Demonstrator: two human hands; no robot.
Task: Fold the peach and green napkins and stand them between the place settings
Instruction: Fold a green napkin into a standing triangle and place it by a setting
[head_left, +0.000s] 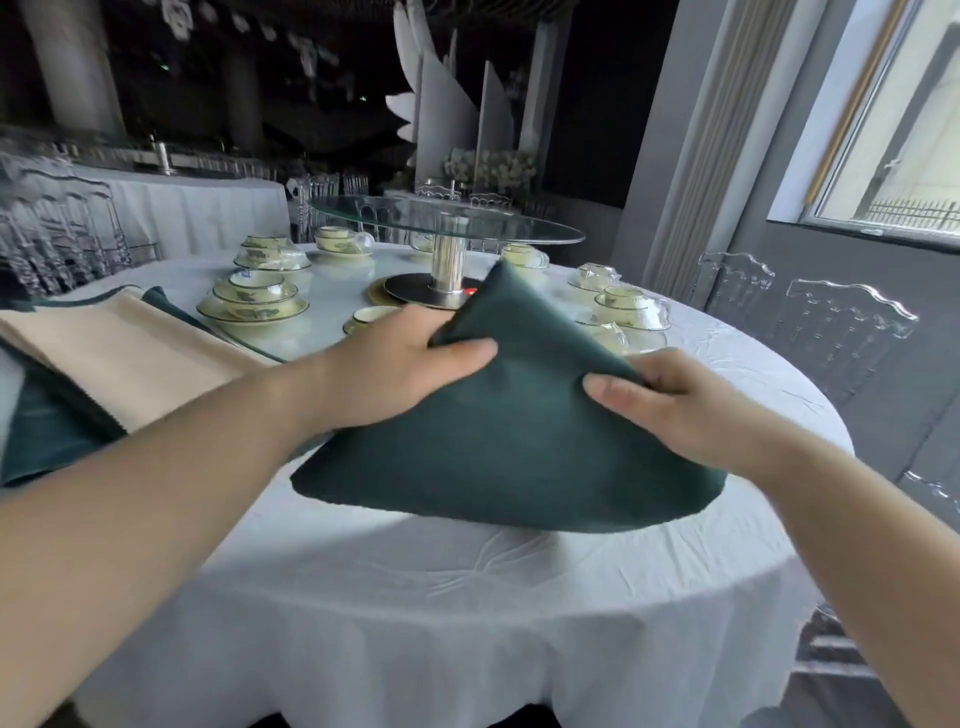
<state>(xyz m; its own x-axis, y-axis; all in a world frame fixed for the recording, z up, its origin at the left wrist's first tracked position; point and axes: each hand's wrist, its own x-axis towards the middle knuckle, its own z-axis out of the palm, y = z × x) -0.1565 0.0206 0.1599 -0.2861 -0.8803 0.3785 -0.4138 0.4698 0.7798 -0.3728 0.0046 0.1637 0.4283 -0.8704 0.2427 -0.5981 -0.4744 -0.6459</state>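
Green napkin (509, 441) pinched by left hand (395, 364) and right hand (691, 410), thumbs inward.

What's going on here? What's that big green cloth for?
A person is folding a green napkin at the round table. The left hand and the right hand each pinch a sloping edge, holding it as a triangle, point up. More peach and green napkins lie stacked at the left beside the bowls. None stands between the settings yet.

matt green cloth napkin (509, 441); glossy glass turntable (447, 221)
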